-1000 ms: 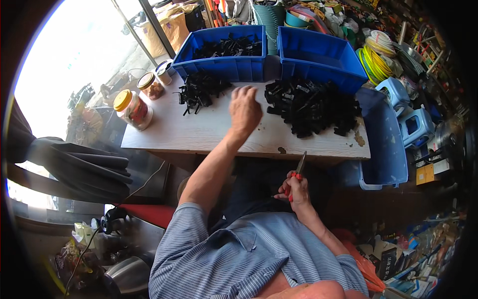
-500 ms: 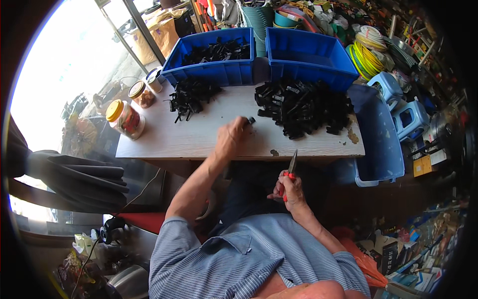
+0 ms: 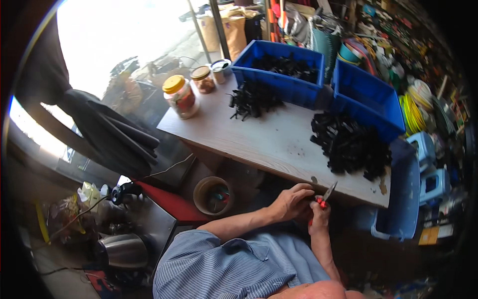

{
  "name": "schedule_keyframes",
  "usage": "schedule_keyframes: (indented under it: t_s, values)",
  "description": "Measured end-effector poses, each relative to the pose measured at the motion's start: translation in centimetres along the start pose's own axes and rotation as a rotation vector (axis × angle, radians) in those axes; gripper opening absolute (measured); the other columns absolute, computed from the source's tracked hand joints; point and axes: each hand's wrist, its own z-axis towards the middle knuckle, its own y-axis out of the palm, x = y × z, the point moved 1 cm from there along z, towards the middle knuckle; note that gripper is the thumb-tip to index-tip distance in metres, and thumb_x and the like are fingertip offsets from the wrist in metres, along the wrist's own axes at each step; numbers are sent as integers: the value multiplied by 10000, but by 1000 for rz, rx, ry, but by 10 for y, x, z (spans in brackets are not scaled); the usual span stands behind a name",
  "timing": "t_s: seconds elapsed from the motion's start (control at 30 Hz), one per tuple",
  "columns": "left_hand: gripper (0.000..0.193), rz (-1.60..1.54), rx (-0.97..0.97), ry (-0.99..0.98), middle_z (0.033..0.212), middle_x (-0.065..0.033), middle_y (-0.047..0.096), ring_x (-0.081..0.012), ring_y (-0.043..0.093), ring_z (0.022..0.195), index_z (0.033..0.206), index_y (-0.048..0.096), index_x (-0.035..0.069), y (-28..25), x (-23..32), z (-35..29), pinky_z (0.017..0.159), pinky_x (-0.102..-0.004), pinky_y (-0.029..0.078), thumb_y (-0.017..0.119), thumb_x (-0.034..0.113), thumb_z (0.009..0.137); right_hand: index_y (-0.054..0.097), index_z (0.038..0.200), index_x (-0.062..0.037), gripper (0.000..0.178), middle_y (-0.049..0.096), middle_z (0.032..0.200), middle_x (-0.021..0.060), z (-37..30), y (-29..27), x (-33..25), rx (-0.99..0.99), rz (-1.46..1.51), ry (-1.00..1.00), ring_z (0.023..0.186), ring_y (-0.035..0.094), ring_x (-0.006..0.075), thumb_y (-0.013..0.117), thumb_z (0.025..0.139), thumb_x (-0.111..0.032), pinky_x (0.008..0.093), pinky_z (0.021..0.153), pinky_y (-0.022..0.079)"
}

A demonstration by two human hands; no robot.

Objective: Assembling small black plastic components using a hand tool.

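Note:
My right hand (image 3: 320, 215) is wrapped round the red handles of long-nose pliers (image 3: 329, 191). Their pointed metal jaws aim up and away, by the table's front edge. Close at its left, my left hand (image 3: 293, 203) has curled fingers; whatever they hold is hidden. Beyond both hands, a large heap of small black plastic parts (image 3: 348, 144) lies on the right side of the pale wooden table (image 3: 279, 142). A smaller heap of black parts (image 3: 253, 99) lies farther left, in front of a blue bin (image 3: 279, 89) holding more of them.
A second blue bin (image 3: 368, 104) stands behind the large heap. Jars, one with a yellow lid (image 3: 180, 99), line the table's left end. A lighter blue tub (image 3: 398, 209) stands off the right end. Below the table is a round bucket (image 3: 200, 197); a metal kettle (image 3: 124, 250) stands lower left.
My left hand, which held a small black part over the table, has drawn back beside the pliers. The view has turned, so the table appears tilted and the bucket shows.

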Motion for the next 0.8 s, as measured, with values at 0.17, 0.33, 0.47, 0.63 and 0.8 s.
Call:
schedule_keyframes:
  t_s: [0.17, 0.33, 0.47, 0.63, 0.8]
  values:
    - [551, -539, 263, -368, 1317, -143, 528, -177, 630, 980, 1423, 400, 27, 20, 1, -25, 749, -276, 544, 633, 51, 924, 584, 1015, -84, 189, 543, 820, -29, -1, 3, 4, 75, 64, 18, 693, 532, 80, 615, 837, -142, 230, 637, 454]
    - [441, -753, 410, -736, 1073, -100, 643, -89, 629, 765, 1367, 436, -8, 21, -15, -31, 625, -240, 538, 588, 154, 987, 571, 972, -98, 148, 499, 667, -11, -2, 11, 9, 49, -11, 39, 564, 486, 99, 599, 836, -150, 254, 505, 433]
    - [408, -846, 171, -720, 881, -56, 658, -93, 618, 760, 1292, 534, -35, 16, -16, -34, 646, -236, 520, 544, 272, 1023, 574, 973, -100, 154, 501, 678, -9, 0, 5, 16, 57, -18, 59, 558, 480, 99, 613, 831, -143, 252, 508, 435]
    - [411, -905, 89, -737, 812, -48, 642, -91, 611, 713, 1252, 573, -17, 11, -13, -29, 624, -246, 522, 532, 326, 1029, 579, 971, -104, 164, 503, 686, -10, 2, 5, 21, 100, -7, 37, 568, 489, 97, 627, 819, -141, 255, 505, 433]
    - [346, -748, -14, -725, 741, -46, 661, -94, 598, 602, 1095, 657, 15, 16, -18, -25, 518, -233, 468, 579, 339, 999, 578, 935, -111, 135, 510, 687, -13, 3, 2, 22, 86, -12, -11, 569, 497, 93, 630, 817, -149, 250, 495, 423]
